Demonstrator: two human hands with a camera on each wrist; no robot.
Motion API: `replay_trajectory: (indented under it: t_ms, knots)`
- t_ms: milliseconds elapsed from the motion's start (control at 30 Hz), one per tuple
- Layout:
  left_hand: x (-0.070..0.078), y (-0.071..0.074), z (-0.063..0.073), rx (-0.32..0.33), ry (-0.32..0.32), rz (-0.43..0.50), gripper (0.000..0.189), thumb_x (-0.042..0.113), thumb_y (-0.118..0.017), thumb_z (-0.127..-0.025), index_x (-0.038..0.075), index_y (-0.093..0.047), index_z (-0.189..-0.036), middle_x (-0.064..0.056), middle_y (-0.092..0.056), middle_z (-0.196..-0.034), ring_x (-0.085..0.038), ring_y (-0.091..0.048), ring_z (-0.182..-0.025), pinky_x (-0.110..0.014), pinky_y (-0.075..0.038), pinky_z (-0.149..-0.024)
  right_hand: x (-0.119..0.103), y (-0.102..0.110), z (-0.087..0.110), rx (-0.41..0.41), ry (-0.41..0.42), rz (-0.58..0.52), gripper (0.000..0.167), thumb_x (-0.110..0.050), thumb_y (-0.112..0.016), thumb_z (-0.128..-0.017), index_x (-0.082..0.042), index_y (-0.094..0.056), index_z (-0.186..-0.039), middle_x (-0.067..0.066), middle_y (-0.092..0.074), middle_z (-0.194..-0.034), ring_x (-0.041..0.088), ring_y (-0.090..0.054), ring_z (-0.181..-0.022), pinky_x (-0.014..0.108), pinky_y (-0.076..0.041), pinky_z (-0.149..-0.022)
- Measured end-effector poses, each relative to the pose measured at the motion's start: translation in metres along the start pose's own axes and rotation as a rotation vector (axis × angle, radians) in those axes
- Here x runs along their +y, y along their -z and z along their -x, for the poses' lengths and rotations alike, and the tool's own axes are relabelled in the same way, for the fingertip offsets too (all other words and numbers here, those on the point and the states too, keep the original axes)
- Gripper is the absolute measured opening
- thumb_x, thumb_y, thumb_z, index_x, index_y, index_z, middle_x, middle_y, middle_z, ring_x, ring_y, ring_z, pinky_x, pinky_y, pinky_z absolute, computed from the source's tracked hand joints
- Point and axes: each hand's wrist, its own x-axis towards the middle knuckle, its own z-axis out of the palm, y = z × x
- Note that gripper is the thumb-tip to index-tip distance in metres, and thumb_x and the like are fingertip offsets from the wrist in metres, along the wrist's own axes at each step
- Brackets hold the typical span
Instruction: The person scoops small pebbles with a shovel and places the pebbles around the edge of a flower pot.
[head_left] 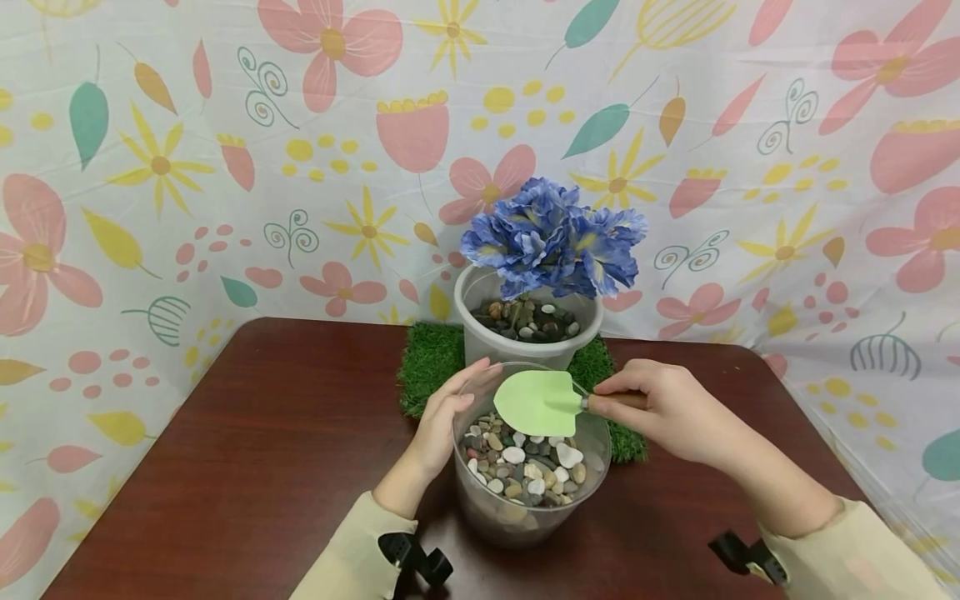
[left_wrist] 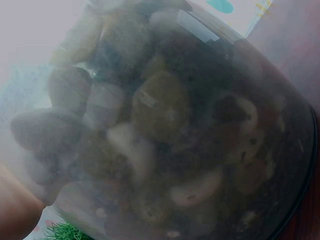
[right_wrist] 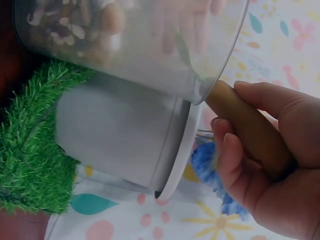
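A clear plastic bucket (head_left: 491,523) stands on the table, filled partway with mixed pebbles (head_left: 525,467). My left hand (head_left: 438,421) rests along its left side, fingers stretched against the wall near the rim. In the right wrist view those fingers show through the plastic. My right hand (head_left: 667,408) grips the wooden handle (right_wrist: 250,127) of a small trowel, its light green blade (head_left: 538,403) over the bucket's mouth above the pebbles. Through the cloudy wall, the left wrist view shows stones (left_wrist: 160,107) close up.
Right behind the bucket, a white pot (head_left: 525,354) with blue artificial flowers (head_left: 551,237) and stones stands on a green turf mat (head_left: 431,367). The dark red-brown tabletop (head_left: 285,450) reaches a floral-print cloth (head_left: 352,167) at the back.
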Motion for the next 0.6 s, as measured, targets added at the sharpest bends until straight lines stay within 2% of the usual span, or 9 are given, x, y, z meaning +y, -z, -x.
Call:
replay_trajectory:
  t_ms: [500,600]
  knots:
    - [-0.002,0.001,-0.001,-0.003,-0.041,-0.016,0.056,0.010,-0.026,-0.092,-0.011,-0.025,-0.144,-0.033,-0.037,-0.142,-0.047,-0.036,-0.132,-0.057,-0.023,-0.112,-0.019,0.010,-0.013,-0.190,0.095,0.177,0.006,-0.021,-0.069,-0.084,-0.023,-0.074,-0.087,-0.016,-0.056,-0.078,-0.006,-0.047,-0.065,0.016,-0.044,-0.056]
    - [-0.002,0.001,-0.001,-0.006,-0.048,-0.016,0.056,0.010,-0.026,-0.092,-0.012,-0.025,-0.144,-0.034,-0.037,-0.142,-0.047,-0.036,-0.132,-0.056,-0.023,-0.113,-0.023,0.010,-0.014,-0.204,0.119,0.213,0.006,-0.020,-0.069,-0.084,-0.023,-0.073,-0.087,-0.016,-0.056,-0.079,-0.006,-0.048,-0.066,0.016,-0.045,-0.057]
